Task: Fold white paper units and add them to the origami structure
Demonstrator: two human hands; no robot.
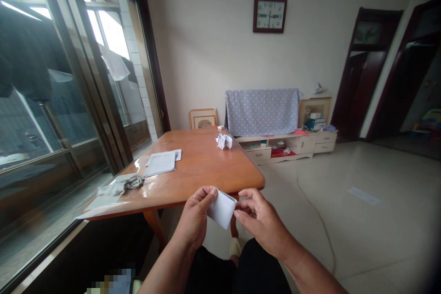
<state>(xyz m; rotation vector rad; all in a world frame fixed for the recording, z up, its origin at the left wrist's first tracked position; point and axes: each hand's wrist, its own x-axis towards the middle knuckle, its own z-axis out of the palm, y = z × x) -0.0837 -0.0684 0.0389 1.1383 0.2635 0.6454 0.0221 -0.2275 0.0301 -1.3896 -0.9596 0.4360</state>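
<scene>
- paper (222, 210), white and folded, is up between the hands
- left hand (198, 213) pinches it, thumb on top
- right hand (260, 216) is at its right corner, fingers curled, narrow gap; whether they grip, can't tell
- spiky white shape (224, 141) sits on the table (203, 170)

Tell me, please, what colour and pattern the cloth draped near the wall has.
The draped cloth is greyish blue with small white spots, best seen in the head view.

Plain off-white wall (200, 46) bearing a rectangular, dark-framed clock (270, 14); glossy pale-tiled floor (347, 234). Orange-brown, round-cornered wooden table (203, 165); low cream drawered cabinet (305, 145); dark reddish-brown wooden door (372, 87) at right. Tall metal-framed glass windows (87, 59) at left, admitting daylight.
</scene>
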